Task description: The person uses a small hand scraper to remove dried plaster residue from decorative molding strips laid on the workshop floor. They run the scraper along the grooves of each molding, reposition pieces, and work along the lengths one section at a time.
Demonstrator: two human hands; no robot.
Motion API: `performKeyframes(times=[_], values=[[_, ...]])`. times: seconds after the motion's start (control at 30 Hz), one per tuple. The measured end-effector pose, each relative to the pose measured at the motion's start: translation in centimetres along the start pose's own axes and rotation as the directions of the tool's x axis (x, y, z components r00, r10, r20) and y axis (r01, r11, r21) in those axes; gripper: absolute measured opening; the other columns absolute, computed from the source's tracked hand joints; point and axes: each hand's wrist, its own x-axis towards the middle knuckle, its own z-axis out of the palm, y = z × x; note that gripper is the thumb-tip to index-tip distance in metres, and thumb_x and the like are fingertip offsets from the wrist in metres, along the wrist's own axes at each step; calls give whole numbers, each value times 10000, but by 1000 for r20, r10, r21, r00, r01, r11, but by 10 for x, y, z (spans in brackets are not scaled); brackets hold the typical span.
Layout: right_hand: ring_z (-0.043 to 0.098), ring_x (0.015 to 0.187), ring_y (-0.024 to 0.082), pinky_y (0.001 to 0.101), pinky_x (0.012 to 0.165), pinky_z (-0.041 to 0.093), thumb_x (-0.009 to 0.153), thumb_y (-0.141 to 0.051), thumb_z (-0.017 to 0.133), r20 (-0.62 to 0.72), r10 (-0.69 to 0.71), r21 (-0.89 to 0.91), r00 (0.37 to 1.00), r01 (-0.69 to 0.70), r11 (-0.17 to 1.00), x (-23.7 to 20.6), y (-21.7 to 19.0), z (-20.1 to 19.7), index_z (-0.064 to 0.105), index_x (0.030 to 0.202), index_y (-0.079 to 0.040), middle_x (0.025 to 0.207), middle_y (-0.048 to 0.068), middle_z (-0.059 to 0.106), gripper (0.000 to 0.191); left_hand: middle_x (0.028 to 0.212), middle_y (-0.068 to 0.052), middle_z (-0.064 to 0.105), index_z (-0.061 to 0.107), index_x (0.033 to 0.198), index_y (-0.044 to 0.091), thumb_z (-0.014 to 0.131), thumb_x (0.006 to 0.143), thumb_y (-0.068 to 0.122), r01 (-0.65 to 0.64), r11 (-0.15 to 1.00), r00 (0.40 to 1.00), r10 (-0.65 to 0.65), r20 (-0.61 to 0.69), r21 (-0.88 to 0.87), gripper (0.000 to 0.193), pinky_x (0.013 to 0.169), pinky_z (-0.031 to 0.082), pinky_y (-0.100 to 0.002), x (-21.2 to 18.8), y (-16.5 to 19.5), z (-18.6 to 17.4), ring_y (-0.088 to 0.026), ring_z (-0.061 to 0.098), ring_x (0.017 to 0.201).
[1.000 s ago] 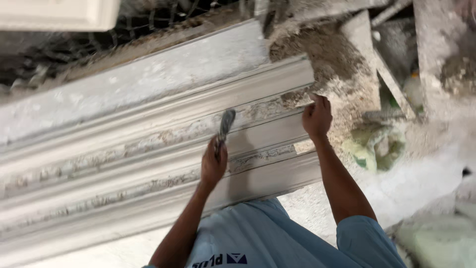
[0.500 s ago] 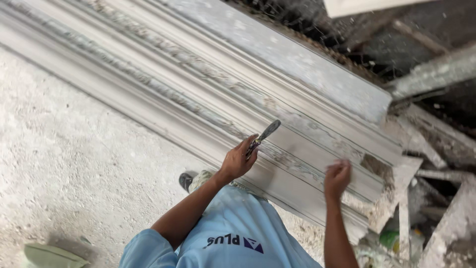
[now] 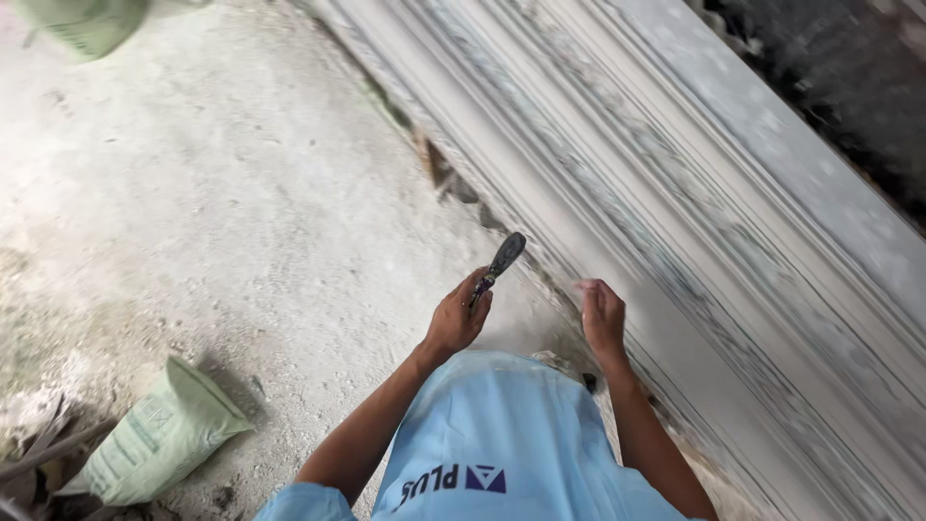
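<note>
Moulding (image 3: pixel 694 203), a long grey-white ribbed cornice piece, fills the right half of the frame and runs on a diagonal from the upper middle down to the lower right corner, its long axis slanting that way across my view. My right hand (image 3: pixel 603 316) is the nearer of the two: it sits just at the moulding's near edge, fingers curled loosely inward, and I cannot tell through the blur whether it grips anything or only brushes the surface. My left hand (image 3: pixel 458 318) is closed around the handle of a small dark tool (image 3: pixel 500 262), something like a narrow scraper or trowel, whose tip points up and to the right toward the moulding but stands apart from it. So the piece lies to the right of and above both hands. Below the hands, my pale blue shirt (image 3: pixel 492 434) fills the lower middle. A dusty concrete floor (image 3: pixel 212 212) spreads across the left, with a pale green sack (image 3: pixel 159 439) lying at the lower left and another greenish sack (image 3: pixel 82 21) blurred in the upper left corner.
</note>
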Motion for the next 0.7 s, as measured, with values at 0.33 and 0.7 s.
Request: performKeyframes(times=[0.33,0.7], values=[[248,1475,292,419,1070,377,973,-603,426,610,174,591,773,-590,551,91,-120,272,197,1651,-222,1703,139,146,811,1091,-224,688,500,1422,10,567,1078,168,-87,985,893,10,-449,-152,384,796,560,-405,54,-41,-107,-347,704,920],[458,1292,276,411,1040,448,1120,-593,385,759,57,590,648,-723,358,261,-182,494,172,1668,-91,1559,183,266,773,1199,-301,689,415,1481,-30,533,1083,171,-37,993,899,-15,-438,-110,461,871,564,-418,237,-142,-260,-397,700,1071]])
